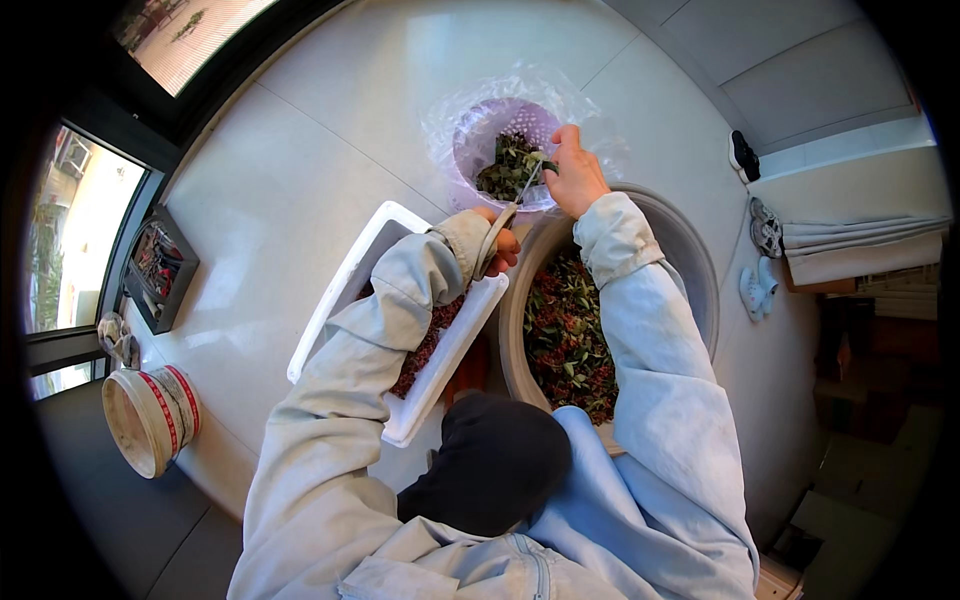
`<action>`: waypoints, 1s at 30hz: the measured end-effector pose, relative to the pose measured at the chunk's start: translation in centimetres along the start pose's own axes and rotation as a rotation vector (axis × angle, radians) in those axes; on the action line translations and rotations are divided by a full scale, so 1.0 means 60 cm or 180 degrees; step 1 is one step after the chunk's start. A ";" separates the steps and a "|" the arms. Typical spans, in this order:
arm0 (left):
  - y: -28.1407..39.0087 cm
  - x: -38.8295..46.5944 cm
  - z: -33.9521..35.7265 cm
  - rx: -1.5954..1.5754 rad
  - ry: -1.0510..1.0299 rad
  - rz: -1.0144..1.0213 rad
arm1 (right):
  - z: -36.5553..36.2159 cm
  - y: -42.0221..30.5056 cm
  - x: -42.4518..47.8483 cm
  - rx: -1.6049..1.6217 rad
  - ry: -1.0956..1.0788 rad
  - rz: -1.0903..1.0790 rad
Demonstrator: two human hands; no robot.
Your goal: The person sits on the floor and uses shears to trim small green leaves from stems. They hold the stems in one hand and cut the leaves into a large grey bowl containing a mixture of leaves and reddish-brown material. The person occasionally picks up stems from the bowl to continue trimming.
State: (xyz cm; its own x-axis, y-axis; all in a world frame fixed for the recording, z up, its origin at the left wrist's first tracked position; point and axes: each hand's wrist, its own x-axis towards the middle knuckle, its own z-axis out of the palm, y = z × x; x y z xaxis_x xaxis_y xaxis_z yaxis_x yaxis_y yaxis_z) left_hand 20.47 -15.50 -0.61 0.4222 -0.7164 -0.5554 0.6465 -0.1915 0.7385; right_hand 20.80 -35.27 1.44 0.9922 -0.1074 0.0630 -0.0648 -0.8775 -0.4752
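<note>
My right hand [577, 176] grips what looks like scissors [529, 182] with a dark green handle, over the near right rim of a purple perforated basket [466, 136]. Clear plastic lines the basket, and green leaves and sprigs [510, 169] lie inside. Below the basket's near rim is my left hand [504, 251], fingers curled; my loose cuff hides much of it, and I cannot tell what it holds. Under my left forearm stands a white foam box [324, 330] with small dark red berries [427, 349]. A large round tub [517, 360] beside it holds leafy sprigs with red berry clusters [570, 337].
A white bucket [169, 412] with red bands lies tilted at the left. Near the glass door is a dark tray [166, 300] of assorted things. Black shoes [741, 156], patterned shoes [765, 227] and pale blue shoes [754, 291] are at the right, by folded pale cloth [862, 247].
</note>
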 end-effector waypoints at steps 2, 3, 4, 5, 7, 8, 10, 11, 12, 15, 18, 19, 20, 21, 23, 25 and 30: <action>-0.005 0.017 -0.006 -0.0031 -0.0132 -0.0067 | 0.006 0.012 0.007 -0.0066 -0.0029 -0.0108; -0.007 0.023 -0.010 -0.0048 -0.0194 -0.0102 | 0.005 0.011 0.009 -0.0017 -0.0023 -0.0146; -0.007 0.027 -0.013 -0.0112 -0.0251 -0.0156 | 0.006 0.012 0.009 0.0033 -0.0017 -0.0183; -0.007 0.030 -0.017 -0.0176 -0.0306 -0.0210 | 0.009 0.013 0.009 0.0129 0.0083 -0.0186; 0.000 0.032 -0.019 -0.0167 -0.0356 -0.0259 | 0.010 0.015 0.009 0.0312 0.0303 -0.0194; 0.003 0.032 -0.019 -0.0099 -0.0349 -0.0263 | 0.012 0.015 0.008 0.0404 0.0361 -0.0053; 0.005 0.035 -0.019 -0.0214 -0.0284 -0.0171 | 0.012 0.015 0.008 0.0573 0.0494 0.0219; -0.001 0.038 -0.022 -0.0395 -0.0226 -0.0091 | 0.013 0.017 0.006 0.0820 0.0493 0.0387; -0.001 0.038 -0.022 -0.0573 -0.0175 -0.0010 | 0.012 0.019 0.003 0.1066 0.0497 0.0556; -0.004 0.024 -0.021 -0.0676 -0.0179 0.0218 | -0.005 0.027 -0.025 0.2883 0.0537 0.1261; -0.007 -0.007 -0.013 -0.0687 -0.0242 0.0279 | -0.055 0.026 -0.096 0.4379 0.0540 0.1521; -0.008 -0.018 -0.006 -0.0577 -0.0217 0.0344 | -0.079 0.024 -0.128 0.4730 0.0547 0.1510; -0.016 -0.021 -0.004 -0.0549 -0.0239 0.0459 | -0.099 0.025 -0.163 0.4843 0.0633 0.1525; -0.010 -0.027 0.012 -0.0314 -0.0120 0.0419 | -0.122 0.028 -0.203 0.4892 0.0759 0.1566; -0.009 -0.036 0.020 0.0050 0.0257 0.0544 | -0.158 0.033 -0.284 0.5057 0.0965 0.1625; 0.004 -0.061 0.072 0.0549 0.0661 0.0844 | -0.193 0.051 -0.395 0.4754 0.1525 0.1835; 0.055 -0.138 0.199 0.1355 -0.0022 0.1042 | -0.240 0.173 -0.738 0.3563 0.2966 0.2871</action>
State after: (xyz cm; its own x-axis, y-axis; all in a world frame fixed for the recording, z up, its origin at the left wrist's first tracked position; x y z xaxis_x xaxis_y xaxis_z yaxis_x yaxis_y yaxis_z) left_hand 11.51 -18.21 11.03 0.5534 -0.7884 -0.2684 0.1663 -0.2112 0.9632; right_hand -25.36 -46.35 6.33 0.2674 -0.9186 -0.2910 -0.0236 0.2957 -0.9550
